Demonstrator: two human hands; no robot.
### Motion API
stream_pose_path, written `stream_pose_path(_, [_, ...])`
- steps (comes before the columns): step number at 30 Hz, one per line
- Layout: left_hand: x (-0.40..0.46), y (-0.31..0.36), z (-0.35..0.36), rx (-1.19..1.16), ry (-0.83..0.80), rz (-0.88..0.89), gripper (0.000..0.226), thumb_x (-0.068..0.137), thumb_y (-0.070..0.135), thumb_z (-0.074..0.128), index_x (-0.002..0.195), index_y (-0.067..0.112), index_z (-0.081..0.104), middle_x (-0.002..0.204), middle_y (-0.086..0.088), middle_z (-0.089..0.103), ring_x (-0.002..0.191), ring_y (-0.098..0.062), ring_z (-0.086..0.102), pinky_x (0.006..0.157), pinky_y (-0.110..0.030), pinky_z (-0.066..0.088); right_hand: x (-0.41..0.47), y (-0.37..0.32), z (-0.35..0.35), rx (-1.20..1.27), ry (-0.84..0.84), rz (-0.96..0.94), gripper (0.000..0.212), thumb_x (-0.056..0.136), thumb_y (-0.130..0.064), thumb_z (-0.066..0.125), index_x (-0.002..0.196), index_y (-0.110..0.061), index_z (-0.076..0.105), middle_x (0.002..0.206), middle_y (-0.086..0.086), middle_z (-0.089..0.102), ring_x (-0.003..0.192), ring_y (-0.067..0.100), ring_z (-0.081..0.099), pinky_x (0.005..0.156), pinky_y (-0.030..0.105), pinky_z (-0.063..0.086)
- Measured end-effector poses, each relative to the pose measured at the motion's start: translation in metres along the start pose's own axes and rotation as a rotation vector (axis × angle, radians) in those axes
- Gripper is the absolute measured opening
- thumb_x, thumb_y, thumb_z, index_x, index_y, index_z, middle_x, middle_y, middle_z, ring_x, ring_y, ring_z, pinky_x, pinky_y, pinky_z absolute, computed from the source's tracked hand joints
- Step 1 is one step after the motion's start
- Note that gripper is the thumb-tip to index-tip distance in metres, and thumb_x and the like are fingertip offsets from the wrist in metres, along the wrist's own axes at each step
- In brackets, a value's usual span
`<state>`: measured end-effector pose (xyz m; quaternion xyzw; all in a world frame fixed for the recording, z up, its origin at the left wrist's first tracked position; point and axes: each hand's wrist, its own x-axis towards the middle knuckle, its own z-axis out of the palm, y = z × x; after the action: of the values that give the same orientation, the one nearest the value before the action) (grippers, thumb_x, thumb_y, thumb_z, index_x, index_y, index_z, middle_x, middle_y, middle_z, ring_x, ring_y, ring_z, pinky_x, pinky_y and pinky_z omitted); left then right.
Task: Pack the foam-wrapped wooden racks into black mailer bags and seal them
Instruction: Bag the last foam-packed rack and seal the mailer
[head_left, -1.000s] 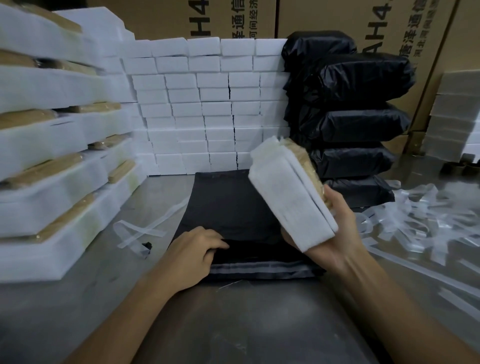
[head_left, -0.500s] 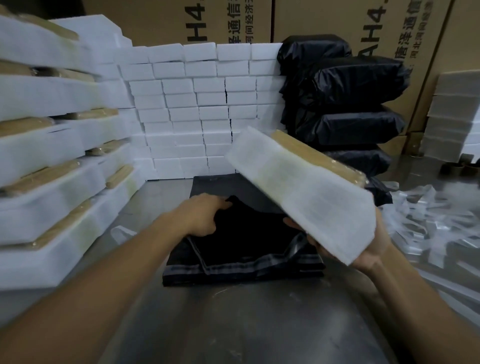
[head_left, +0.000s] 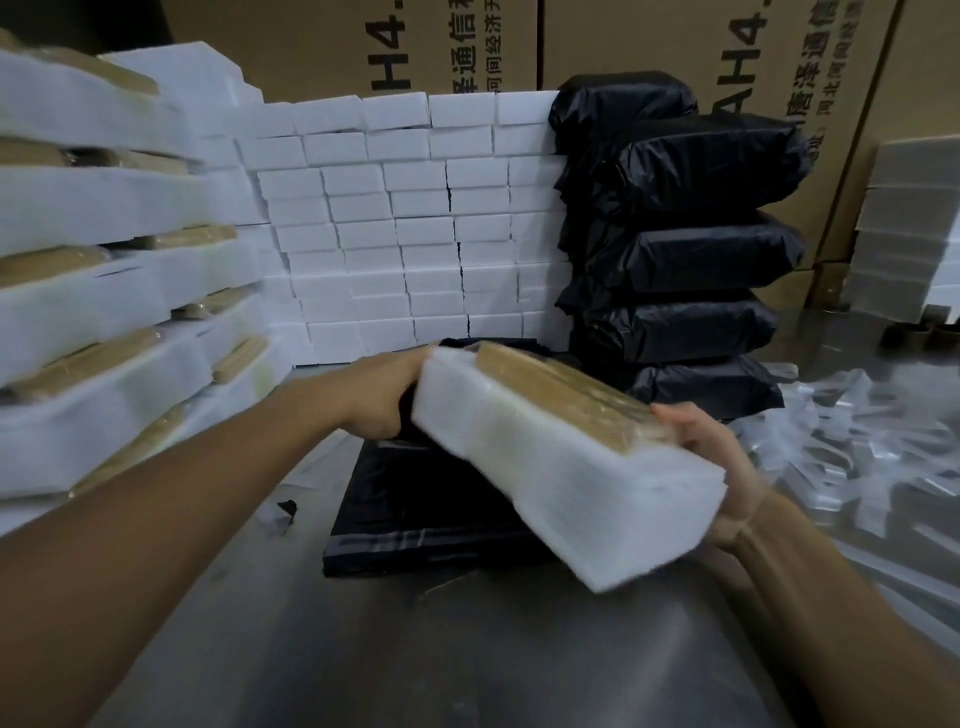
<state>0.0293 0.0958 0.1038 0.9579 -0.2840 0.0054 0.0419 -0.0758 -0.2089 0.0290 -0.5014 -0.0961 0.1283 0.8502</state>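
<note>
A foam-wrapped wooden rack hangs tilted over the table, its far end lower left, its near end toward me. My right hand grips its near right end, thumb on the wood edge. My left hand holds the black top layer of a mailer bag at the rack's far end; its fingers are hidden behind the foam. A stack of flat black mailer bags lies on the steel table under the rack.
Foam-wrapped racks are stacked at the left. White foam blocks form a wall at the back. Filled black bags are piled at the back right, cardboard boxes behind. Clear peel-off strips litter the right.
My left hand has lifted the bag's top layer up and away from me. My right hand has swung the rack down and left, bringing its far end to the left hand.
</note>
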Motion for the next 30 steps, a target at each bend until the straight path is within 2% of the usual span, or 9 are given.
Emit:
stream_pose_path(4, [-0.003,0.000,0.010,-0.019,-0.023,0.037,0.112,0.072,-0.013,0.061,0.156,0.035,0.005,0.162,0.021,-0.006,0.103,-0.016,0.054,0.057,-0.015,0.041,0.005,0.001,-0.005,0.029,0.104,0.048,0.044,0.074,-0.044,0.070,0.095,-0.007,0.080,0.090,0.014,0.076,0.078,0.027,0.074,0.063,0.034,0.059])
stream_pose_path(7, [-0.002,0.000,0.016,-0.091,0.033,0.019,0.111,0.073,-0.013,0.061,0.157,0.031,0.003,0.162,0.021,-0.009,0.131,-0.012,0.042,0.070,-0.007,0.040,0.007,0.002,-0.010,-0.048,0.105,0.073,0.041,0.082,-0.043,0.065,0.100,-0.009,0.080,0.100,0.014,0.076,0.089,0.028,0.074,0.074,0.034,0.059])
stream_pose_path(10, [-0.003,0.001,0.012,-0.147,0.077,0.015,0.109,0.075,-0.014,0.059,0.157,0.029,0.001,0.161,0.023,-0.007,0.136,-0.015,0.035,0.068,0.005,0.035,0.010,0.004,-0.010,-0.148,0.104,0.165,0.059,0.061,-0.045,0.086,0.106,-0.007,0.078,0.110,0.019,0.072,0.096,0.033,0.071,0.086,0.038,0.057])
stream_pose_path(14, [-0.008,0.013,0.011,-0.073,0.074,0.108,0.112,0.074,-0.014,0.052,0.154,0.040,-0.004,0.155,0.033,-0.016,0.141,-0.013,0.033,0.081,-0.014,0.045,0.018,0.013,-0.006,-0.212,0.088,0.247,0.055,0.052,-0.046,0.091,0.093,-0.010,0.080,0.096,0.016,0.075,0.085,0.029,0.073,0.075,0.033,0.058])
stream_pose_path(18, [-0.018,0.029,0.020,0.135,0.132,0.189,0.110,0.070,-0.011,0.048,0.154,0.040,-0.002,0.150,0.037,-0.028,0.115,-0.020,0.056,0.059,-0.023,0.039,0.024,0.020,-0.001,-0.207,0.114,0.227,0.040,0.061,-0.047,0.082,0.084,-0.014,0.081,0.090,0.013,0.076,0.080,0.028,0.073,0.074,0.033,0.057])
stream_pose_path(22, [-0.024,0.031,0.031,0.232,0.192,0.177,0.110,0.069,-0.010,0.052,0.155,0.036,0.001,0.148,0.036,-0.033,0.077,-0.016,0.056,0.049,-0.022,0.034,0.030,0.025,0.002,-0.174,0.193,0.121,0.048,0.066,-0.040,0.080,0.111,-0.024,0.076,0.111,0.010,0.074,0.091,0.026,0.074,0.075,0.034,0.058])
stream_pose_path(24, [-0.027,0.031,0.035,0.253,0.255,0.183,0.109,0.068,-0.010,0.053,0.155,0.035,0.005,0.151,0.034,-0.030,0.068,-0.013,0.052,0.047,-0.022,0.035,0.034,0.031,0.004,-0.226,0.285,0.041,0.086,0.058,-0.043,0.082,0.138,-0.029,0.055,0.128,0.006,0.065,0.101,0.024,0.073,0.079,0.034,0.056])
stream_pose_path(26, [-0.032,0.031,0.039,0.256,0.367,0.228,0.106,0.067,-0.012,0.056,0.155,0.031,0.017,0.158,0.029,-0.014,0.069,-0.013,0.055,0.046,-0.025,0.041,0.036,0.035,0.007,-0.301,0.343,-0.031,0.111,0.043,-0.049,0.083,0.145,-0.034,0.041,0.125,0.001,0.060,0.106,0.023,0.069,0.081,0.034,0.055])
stream_pose_path(30, [-0.044,0.031,0.058,0.192,0.672,0.252,0.069,0.067,-0.015,0.065,0.129,0.014,0.063,0.151,-0.003,0.045,0.080,-0.024,0.065,0.045,-0.033,0.050,0.038,0.036,0.012,-0.301,0.258,0.004,0.110,0.043,-0.050,0.081,0.145,-0.044,0.042,0.132,-0.004,0.056,0.119,0.022,0.061,0.097,0.039,0.051])
